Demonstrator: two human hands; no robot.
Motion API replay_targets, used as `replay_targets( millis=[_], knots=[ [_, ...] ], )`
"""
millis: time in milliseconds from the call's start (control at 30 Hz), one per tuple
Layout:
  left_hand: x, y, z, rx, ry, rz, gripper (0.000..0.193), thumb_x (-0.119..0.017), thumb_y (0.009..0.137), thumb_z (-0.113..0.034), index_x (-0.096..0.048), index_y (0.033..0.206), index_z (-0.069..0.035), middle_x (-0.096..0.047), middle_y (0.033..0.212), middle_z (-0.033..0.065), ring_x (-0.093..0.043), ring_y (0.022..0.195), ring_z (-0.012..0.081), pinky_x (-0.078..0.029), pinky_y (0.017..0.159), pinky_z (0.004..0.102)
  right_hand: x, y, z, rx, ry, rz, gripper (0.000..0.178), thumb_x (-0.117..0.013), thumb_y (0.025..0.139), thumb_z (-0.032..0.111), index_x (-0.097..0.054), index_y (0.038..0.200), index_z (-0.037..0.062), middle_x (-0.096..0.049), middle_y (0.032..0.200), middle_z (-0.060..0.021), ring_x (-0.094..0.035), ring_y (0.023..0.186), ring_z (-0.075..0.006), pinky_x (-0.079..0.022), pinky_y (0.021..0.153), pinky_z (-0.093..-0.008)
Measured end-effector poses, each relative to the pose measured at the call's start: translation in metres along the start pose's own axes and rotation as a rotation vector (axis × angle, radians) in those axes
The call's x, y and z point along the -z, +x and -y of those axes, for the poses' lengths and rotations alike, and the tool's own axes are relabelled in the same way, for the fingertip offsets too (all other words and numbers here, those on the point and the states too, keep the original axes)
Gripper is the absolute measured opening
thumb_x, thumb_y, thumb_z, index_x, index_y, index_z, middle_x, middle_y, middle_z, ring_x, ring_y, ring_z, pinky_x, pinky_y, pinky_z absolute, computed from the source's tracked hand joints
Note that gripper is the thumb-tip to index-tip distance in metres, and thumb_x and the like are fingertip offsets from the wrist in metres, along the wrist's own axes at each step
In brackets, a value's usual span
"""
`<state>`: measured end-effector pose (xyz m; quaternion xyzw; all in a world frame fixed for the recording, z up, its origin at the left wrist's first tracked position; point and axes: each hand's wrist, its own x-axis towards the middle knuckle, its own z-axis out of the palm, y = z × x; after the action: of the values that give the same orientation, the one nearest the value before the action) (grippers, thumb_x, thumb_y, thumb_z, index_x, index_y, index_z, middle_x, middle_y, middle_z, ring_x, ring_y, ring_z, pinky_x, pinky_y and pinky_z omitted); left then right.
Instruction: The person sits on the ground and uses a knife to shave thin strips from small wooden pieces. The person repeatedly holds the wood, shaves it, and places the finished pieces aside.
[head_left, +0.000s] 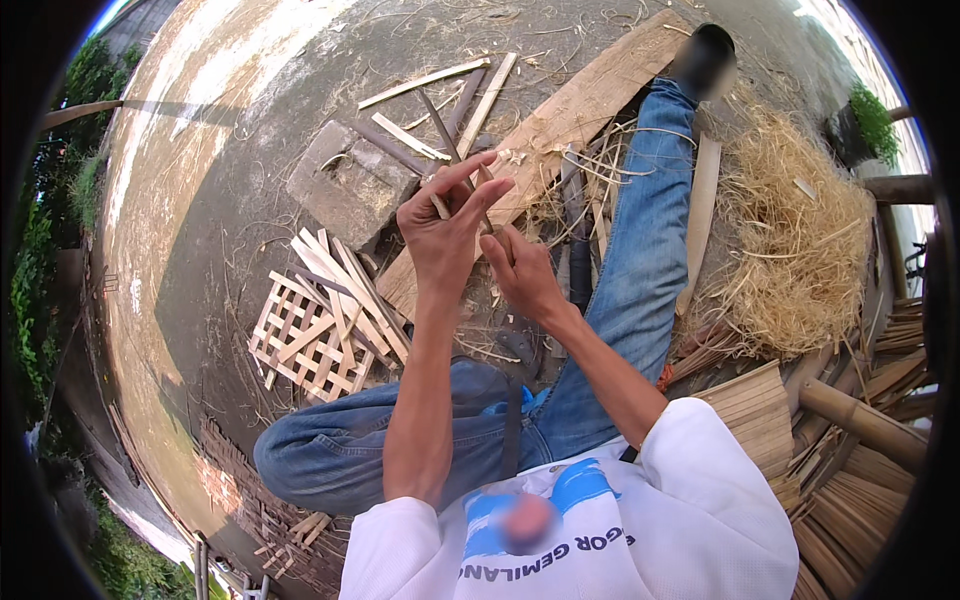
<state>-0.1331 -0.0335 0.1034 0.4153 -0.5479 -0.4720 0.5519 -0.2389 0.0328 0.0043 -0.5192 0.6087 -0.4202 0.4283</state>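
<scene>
Above a long wooden plank (pixel 600 95), my two hands are close together. My left hand (pixel 440 240) has its fingers curled round a narrow dark bamboo strip (pixel 437 122), which sticks out beyond the fingers, away from me. A short stub also shows between thumb and palm; I cannot tell whether it belongs to the same strip. My right hand (pixel 527 275) is closed in a fist at the strip's near end. Whether a blade or anything else is inside that fist is hidden. Pale shavings (pixel 513 157) lie on the plank just past my fingers.
Loose strips (pixel 492 105) and a stone block (pixel 352 185) lie beyond my left hand. Nearer stand a woven lattice (pixel 290 330) and a pile of pale split strips (pixel 350 280). My stretched leg (pixel 640 230) borders the right; past it is a shavings heap (pixel 800 235).
</scene>
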Motion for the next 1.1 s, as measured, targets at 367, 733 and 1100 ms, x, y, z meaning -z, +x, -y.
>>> replay_targets(
  millis=[367, 733, 1100],
  knots=[
    [0.023, 0.02, -0.001, -0.064, -0.004, -0.03, 0.045, -0.083, 0.089, -0.019, -0.07, 0.13, -0.006, -0.033, 0.07, -0.0116, -0.03, 0.064, 0.0022, -0.022, 0.056, 0.0213, -0.019, -0.01, -0.105, -0.513, 0.092, 0.272, 0.055, -0.055, 0.102, 0.054, -0.058, 0.087, 0.0009, -0.06, 0.071, -0.013, -0.059, 0.058, -0.0255, -0.049, 0.059, -0.0392],
    [0.07, 0.02, 0.014, -0.048, 0.13, -0.442, 0.073, -0.038, 0.109, -0.057, -0.078, 0.094, 0.002, -0.024, 0.065, -0.0081, -0.023, 0.06, 0.0058, -0.015, 0.058, 0.0287, 0.033, 0.005, -0.04, -0.513, 0.602, 0.546, 0.037, -0.079, 0.092, 0.033, -0.051, 0.084, 0.0101, -0.047, 0.06, 0.0032, -0.048, 0.048, -0.0085, -0.042, 0.046, -0.027],
    [0.065, 0.005, 0.016, -0.098, 0.111, -0.452, 0.07, -0.04, 0.11, -0.051, -0.076, 0.084, 0.002, -0.029, 0.059, -0.0076, -0.027, 0.056, 0.0056, -0.017, 0.055, 0.0292, 0.034, 0.023, -0.003, -0.026, 0.261, -0.122, 0.029, -0.075, 0.095, 0.033, -0.064, 0.101, 0.0063, -0.056, 0.074, 0.0047, -0.048, 0.07, -0.0063, -0.041, 0.065, -0.0268]
  ],
)
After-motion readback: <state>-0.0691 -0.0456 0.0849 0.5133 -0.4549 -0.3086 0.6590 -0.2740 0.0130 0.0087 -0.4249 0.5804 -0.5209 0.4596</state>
